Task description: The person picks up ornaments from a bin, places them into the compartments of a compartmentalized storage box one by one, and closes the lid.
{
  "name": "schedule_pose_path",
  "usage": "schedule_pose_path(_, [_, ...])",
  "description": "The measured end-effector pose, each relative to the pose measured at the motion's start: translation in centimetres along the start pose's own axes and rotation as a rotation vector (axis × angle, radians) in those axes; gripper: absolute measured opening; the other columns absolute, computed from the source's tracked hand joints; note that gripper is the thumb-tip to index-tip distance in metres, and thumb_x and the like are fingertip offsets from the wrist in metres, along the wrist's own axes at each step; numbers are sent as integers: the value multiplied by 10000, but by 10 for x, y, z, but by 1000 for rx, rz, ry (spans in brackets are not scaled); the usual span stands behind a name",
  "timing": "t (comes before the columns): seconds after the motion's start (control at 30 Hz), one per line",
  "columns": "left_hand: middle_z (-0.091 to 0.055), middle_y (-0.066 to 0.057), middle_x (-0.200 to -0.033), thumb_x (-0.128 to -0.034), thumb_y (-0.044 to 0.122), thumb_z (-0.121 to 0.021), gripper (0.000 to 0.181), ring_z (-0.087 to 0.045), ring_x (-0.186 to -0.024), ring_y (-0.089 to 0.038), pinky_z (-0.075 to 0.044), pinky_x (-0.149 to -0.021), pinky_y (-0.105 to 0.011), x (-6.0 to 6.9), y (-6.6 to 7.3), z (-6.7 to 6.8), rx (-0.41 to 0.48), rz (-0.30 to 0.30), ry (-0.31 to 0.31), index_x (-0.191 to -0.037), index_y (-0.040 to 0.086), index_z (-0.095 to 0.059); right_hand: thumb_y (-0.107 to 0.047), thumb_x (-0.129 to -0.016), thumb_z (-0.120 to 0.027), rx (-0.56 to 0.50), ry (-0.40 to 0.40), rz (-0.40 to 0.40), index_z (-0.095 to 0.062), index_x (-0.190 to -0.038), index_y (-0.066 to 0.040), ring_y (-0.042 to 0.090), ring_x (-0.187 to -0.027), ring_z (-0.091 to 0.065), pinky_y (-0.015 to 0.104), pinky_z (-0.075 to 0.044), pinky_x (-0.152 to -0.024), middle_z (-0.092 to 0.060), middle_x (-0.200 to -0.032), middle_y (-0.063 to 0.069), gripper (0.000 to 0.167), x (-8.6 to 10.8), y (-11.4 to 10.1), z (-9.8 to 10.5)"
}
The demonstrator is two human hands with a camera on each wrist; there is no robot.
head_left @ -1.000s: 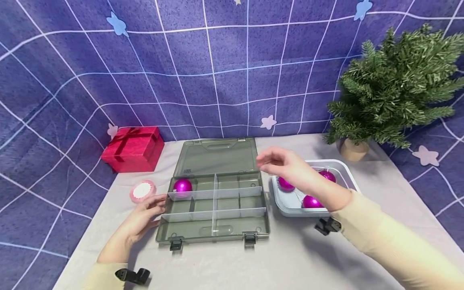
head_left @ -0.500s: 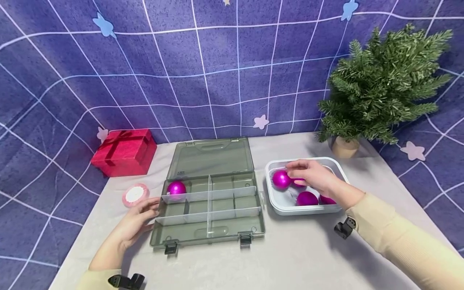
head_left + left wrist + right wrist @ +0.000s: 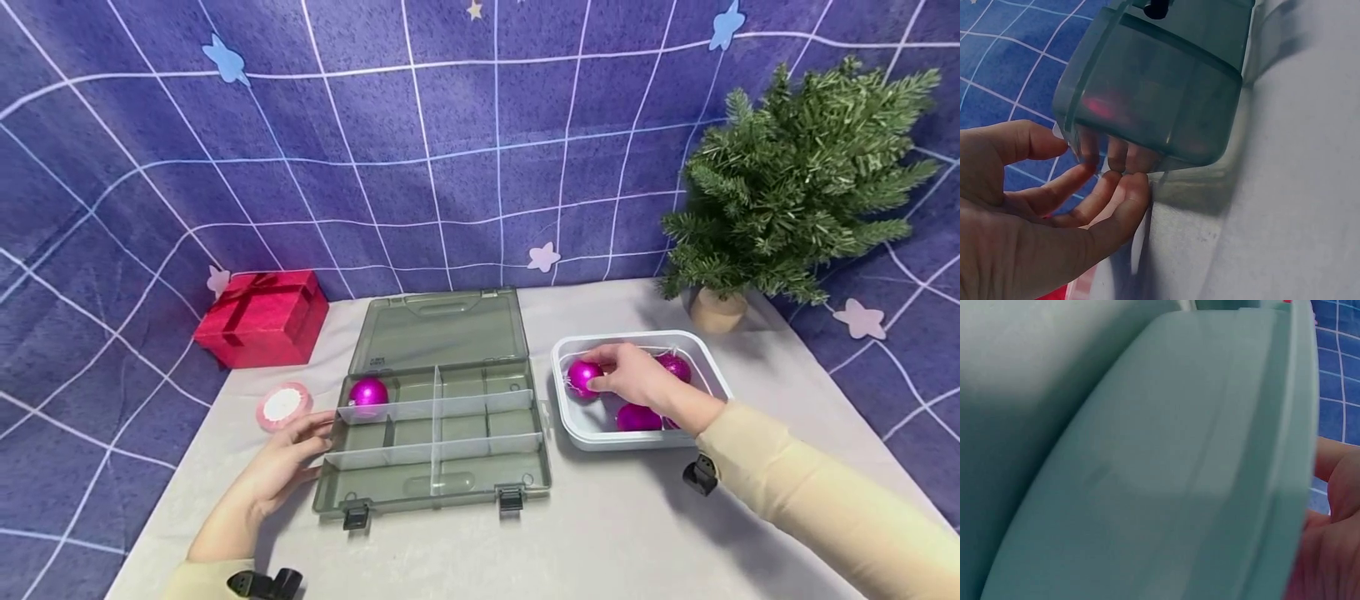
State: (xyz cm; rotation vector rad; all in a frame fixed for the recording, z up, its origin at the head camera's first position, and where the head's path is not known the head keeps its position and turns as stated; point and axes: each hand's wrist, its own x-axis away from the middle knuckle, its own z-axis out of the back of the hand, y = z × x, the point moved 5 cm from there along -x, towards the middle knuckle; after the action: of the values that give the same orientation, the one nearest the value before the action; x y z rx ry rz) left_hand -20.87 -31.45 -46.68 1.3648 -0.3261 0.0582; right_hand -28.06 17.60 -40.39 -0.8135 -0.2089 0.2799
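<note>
A glossy magenta Christmas bauble sits at the fingertips of the right hand, which is clamped on it, thumb on the near side and fingers over the far side; the right wrist view hides this grip behind the tray wall. The bauble is inside the white plastic tray, at the end the fingertips point to. Smooth and round, it would probably slip from a shallow pinch, so thumb and fingers are best set past its widest part, with a straight lift to clear the rim. On the wrist side of that hand, a glittery bauble lies beyond it and a darker magenta bauble below the palm; neither should be knocked. Across from the right fingertips stands the transparent grey-green compartment box, one shiny bauble in its far compartment nearest the left hand. That hand's fingers are apart, tips against the box's end wall; light, even contact should steady it without pushing. Just beyond the left knuckles lies a pink-edged roll, and farther out a red gift box.
</note>
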Motion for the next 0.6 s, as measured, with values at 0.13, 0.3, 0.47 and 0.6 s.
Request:
schedule_pose_path(0.13, [-298,-358,-1544,-1000,38,-495,597,-514,-1178,-121,-482,-917,-408,0,-1,-2,4,6,-5,-1534,-101,-266,-5,-837,-766,-24,-2,-21,-642,-1236,120,426,-1157,-610,522,-440,-1035,-663,-1228,272,437,-2,2,-6])
schedule_pose_path(0.3, [-293,-360,-1546,-997,33,-492,602,-504,-1189,-127,-471,-939,-425,1,-1,-2,7,4,3,-1535,-106,-261,-13,-813,-800,-21,-9,-83,-661,-1200,92,393,-1114,-620,493,-467,-988,-687,-1161,241,424,-4,3,-11])
schedule_pose_path(0.47, [-307,-360,-1537,-998,33,-497,602,-510,-1185,-132,-468,-943,-428,2,0,-2,10,2,11,-1535,-108,-265,7,-816,-799,-73,-16,-124,-645,-1191,84,304,-957,-655,401,-569,-819,-676,-1119,234,412,-5,6,-15])
schedule_pose_path(0.6, [-309,-355,-1537,-1001,37,-498,601,-505,-1187,-132,-467,-945,-425,1,0,-1,5,5,12,-1538,-103,-267,-5,-828,-794,-120,-12,-139,-633,-1185,82,269,-892,-670,377,-596,-766,-662,-1112,241,401,-4,6,-13])
